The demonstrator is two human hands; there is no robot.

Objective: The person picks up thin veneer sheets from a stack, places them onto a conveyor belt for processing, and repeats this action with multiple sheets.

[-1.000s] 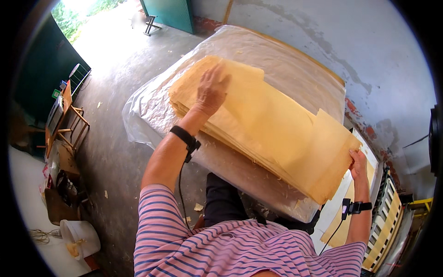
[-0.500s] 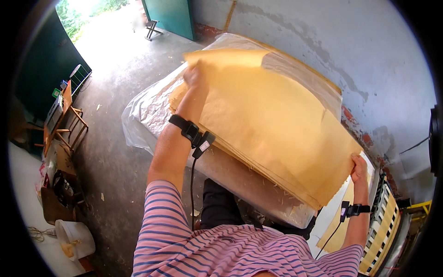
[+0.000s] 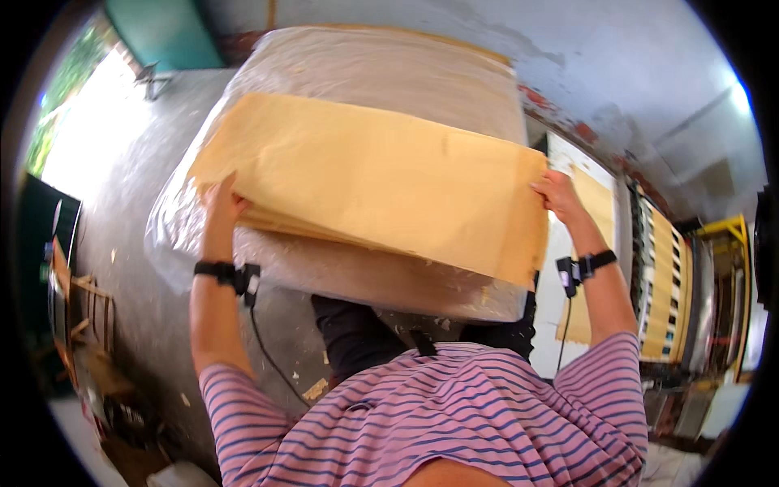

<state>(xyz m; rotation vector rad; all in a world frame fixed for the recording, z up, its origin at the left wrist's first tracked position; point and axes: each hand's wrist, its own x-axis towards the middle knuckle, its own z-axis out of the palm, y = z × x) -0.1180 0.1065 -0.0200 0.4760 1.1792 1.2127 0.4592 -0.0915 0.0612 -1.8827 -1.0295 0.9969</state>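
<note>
A large, thin tan-yellow sheet (image 3: 381, 178) with a ragged right edge lies over a stack of similar sheets (image 3: 300, 225), whose layered edges show along the near side. My left hand (image 3: 221, 201) is closed on the sheet's near left corner; part of its fingers is hidden. At the right end, my right hand (image 3: 558, 196) pinches the edge between thumb and fingers. Beneath the stack is a broad pile wrapped in clear plastic (image 3: 373, 69). Both wrists wear black straps with small cabled devices.
Right of the pile stands a white board (image 3: 560, 243) with another yellow sheet (image 3: 596, 211) on it. Farther right is a machine with a slatted bed (image 3: 661, 284) and a yellow frame (image 3: 734, 231). A wooden stool-like frame (image 3: 93, 304) stands left. Scraps (image 3: 316, 388) litter the floor.
My view has turned right. The sheet, raised and curved before, now lies flatter over the stack. My left hand has come back from the far left edge to the near left corner.
</note>
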